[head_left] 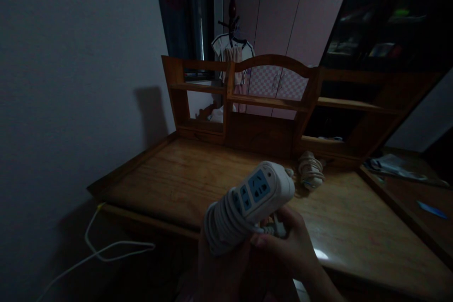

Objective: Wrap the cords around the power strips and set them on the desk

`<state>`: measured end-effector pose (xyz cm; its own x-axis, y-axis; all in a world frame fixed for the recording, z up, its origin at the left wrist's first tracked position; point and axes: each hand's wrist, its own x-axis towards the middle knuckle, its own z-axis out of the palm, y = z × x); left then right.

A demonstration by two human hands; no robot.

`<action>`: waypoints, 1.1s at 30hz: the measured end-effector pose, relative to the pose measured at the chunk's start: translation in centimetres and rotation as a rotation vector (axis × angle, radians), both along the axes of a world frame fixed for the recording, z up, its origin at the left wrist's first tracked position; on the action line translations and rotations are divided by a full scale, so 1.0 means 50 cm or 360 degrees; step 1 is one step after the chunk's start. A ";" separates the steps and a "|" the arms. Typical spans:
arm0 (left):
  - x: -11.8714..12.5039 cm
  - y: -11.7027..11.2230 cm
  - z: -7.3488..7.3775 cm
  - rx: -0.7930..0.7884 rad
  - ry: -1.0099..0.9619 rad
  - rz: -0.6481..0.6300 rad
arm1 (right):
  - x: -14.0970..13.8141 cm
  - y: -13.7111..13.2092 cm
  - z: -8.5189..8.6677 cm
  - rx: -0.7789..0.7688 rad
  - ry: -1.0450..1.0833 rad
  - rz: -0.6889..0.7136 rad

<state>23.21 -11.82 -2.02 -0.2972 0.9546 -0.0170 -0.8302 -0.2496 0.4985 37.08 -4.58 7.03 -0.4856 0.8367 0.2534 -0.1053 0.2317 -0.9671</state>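
Note:
A white power strip (279, 186) with blue socket faces is held up at a tilt above the front of a wooden desk (170, 170). Its white cord (226, 222) is wound in several turns around the lower end. From below, my left hand (226, 264) grips that wound end, its fingers mostly hidden behind the strip. My right hand (286, 245) pinches the cord's plug (278, 227) between thumb and fingers, close against the strip's side.
Another power strip (311, 172), wrapped in its own cord, lies on the desk at the right. Wooden shelves (269, 104) rise along the back edge. A loose white cable (116, 244) hangs at the left front corner, beside the wall (88, 80).

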 end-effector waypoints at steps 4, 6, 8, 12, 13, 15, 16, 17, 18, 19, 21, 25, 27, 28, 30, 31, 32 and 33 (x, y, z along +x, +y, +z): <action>0.007 0.004 0.035 -0.0205 -0.0200 -0.0034 | -0.003 0.025 -0.012 -0.0106 0.0175 0.0187; 0.010 0.007 0.055 -0.0228 -0.0404 -0.0175 | -0.004 0.044 -0.020 0.0019 0.0203 0.0218; 0.014 0.010 0.070 -0.0237 -0.0567 -0.0183 | -0.005 0.061 -0.030 0.0074 0.0207 0.0197; 0.033 0.015 0.088 -0.0278 -0.0378 0.0208 | -0.012 0.079 -0.054 0.0003 0.0255 0.0075; 0.037 0.017 0.091 -0.0292 -0.0316 0.0279 | -0.015 0.081 -0.059 -0.0019 0.0278 0.0027; 0.042 0.022 0.098 -0.0317 -0.0267 0.0348 | -0.021 0.084 -0.065 -0.0078 0.0315 -0.0077; 0.043 0.025 0.102 -0.0339 -0.0283 0.0356 | -0.024 0.085 -0.067 -0.0120 0.0329 -0.0121; 0.043 0.029 0.105 -0.0369 -0.0306 0.0361 | -0.026 0.086 -0.068 -0.0176 0.0339 -0.0154; 0.042 0.033 0.108 -0.0402 -0.0332 0.0359 | -0.027 0.086 -0.068 -0.0249 0.0345 -0.0168; 0.040 0.037 0.111 -0.0435 -0.0359 0.0354 | -0.026 0.086 -0.068 -0.0332 0.0344 -0.0168; 0.038 0.044 0.111 -0.0494 -0.0389 0.0353 | -0.023 0.085 -0.070 -0.0465 0.0321 -0.0165; 0.041 0.050 0.097 -0.0567 -0.0303 0.0465 | -0.016 0.085 -0.081 -0.0322 0.0182 -0.0344; 0.046 0.050 0.088 -0.0532 -0.0215 0.0541 | -0.016 0.086 -0.088 -0.0109 0.0063 -0.0483; 0.048 0.050 0.084 -0.0493 -0.0163 0.0574 | -0.017 0.085 -0.090 -0.0016 0.0013 -0.0525; 0.050 0.050 0.077 -0.0412 -0.0069 0.0645 | -0.022 0.078 -0.092 0.0114 -0.0037 -0.0539; 0.050 0.050 0.075 -0.0382 -0.0027 0.0672 | -0.025 0.071 -0.092 0.0150 -0.0043 -0.0522; 0.050 0.051 0.072 -0.0358 0.0010 0.0697 | -0.029 0.062 -0.091 0.0173 -0.0041 -0.0492; 0.049 0.051 0.069 -0.0335 0.0036 0.0716 | -0.034 0.052 -0.091 0.0181 -0.0040 -0.0461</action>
